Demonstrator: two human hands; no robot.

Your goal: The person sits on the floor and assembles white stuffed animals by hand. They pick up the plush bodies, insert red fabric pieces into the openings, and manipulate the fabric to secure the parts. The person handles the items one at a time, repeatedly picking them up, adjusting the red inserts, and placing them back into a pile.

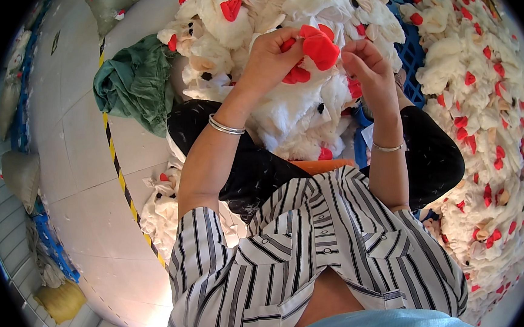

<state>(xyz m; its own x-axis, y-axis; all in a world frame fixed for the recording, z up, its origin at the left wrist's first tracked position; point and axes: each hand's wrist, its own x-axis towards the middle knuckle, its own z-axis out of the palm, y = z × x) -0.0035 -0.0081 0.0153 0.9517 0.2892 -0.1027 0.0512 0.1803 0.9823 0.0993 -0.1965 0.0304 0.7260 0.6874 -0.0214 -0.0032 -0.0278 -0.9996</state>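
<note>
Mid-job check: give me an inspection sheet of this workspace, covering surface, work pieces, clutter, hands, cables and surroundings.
Surface: pale floor, crossed by yellow-and-black tape; what lies under the heap is hidden.
Work pieces: red cloth piece, held up over a heap of white fluffy pieces with red parts among them.
Clutter: green cloth, crumpled left of the heap.
Left hand: fingers closed on the red cloth piece.
Right hand: fingers bent, close to that piece's right edge; contact unclear.
Cables: nothing seen.
Surroundings: blue basket right of the heap; large white-and-red pile farther right; grey sack at far left.
</note>
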